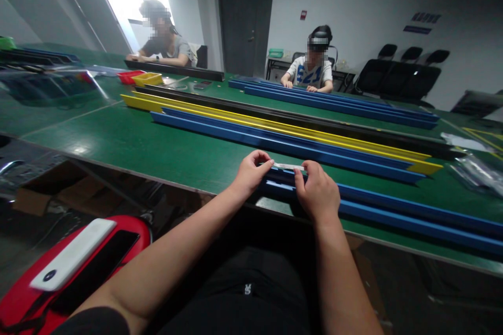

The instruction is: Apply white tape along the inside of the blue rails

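Note:
A short, narrow white strip [288,166] is stretched between my hands, its exact kind unclear. My left hand [253,170] pinches one end between thumb and forefinger. The other end is in the fingers of my right hand [317,188]. Just beneath the strip lies the end of a long blue channel-shaped rail [416,220], which runs off to the right along the table's near edge. Part of that rail is hidden behind my right hand.
Beyond my hands, blue rails [236,135], yellow rails [275,125] and black rails [220,100] lie across the green table [98,136]. Two people sit opposite, near more rails. Red [131,77] and yellow trays [147,80] stand at the back left. A red stool [129,225] is at lower left.

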`<state>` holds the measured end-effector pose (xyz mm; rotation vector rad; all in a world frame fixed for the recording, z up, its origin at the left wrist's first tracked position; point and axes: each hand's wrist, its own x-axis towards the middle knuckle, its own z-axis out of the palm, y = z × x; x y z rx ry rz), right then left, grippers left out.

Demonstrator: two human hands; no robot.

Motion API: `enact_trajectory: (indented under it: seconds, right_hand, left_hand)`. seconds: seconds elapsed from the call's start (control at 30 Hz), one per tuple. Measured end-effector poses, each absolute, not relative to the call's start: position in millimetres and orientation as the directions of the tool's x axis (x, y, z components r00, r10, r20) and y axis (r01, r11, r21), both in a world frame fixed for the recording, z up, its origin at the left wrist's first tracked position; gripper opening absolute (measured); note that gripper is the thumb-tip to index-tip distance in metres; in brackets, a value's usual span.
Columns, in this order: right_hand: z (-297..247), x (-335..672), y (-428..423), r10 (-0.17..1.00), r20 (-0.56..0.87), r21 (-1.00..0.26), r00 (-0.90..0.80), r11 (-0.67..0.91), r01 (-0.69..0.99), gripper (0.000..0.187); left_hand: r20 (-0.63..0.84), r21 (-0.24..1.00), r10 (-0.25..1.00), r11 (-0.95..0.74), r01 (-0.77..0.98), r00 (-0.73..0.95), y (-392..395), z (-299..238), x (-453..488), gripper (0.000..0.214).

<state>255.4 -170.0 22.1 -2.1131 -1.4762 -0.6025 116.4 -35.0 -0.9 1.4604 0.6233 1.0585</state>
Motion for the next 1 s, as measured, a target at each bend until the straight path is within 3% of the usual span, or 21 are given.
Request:
enact_trajectory:
  seconds: [0.4,1.0]
  right_hand:
    - [21.8,255.1,-170.8,0.705,0.626,-0.199,0.335,-0.271,0.942,0.027]
    - [21.6,254.8,-170.9,0.703,0.626,-0.18,0.337,-0.29,0.94,0.028]
  left_hand:
    - [0.254,0.967,0.872,-0.22,-0.126,0.418,-33.9,-2.5,116.6,0.022]
    - [0.296,0.955,0.87,-0.273,-0.113,0.394,-36.2,-3.6,117.5,0.022]
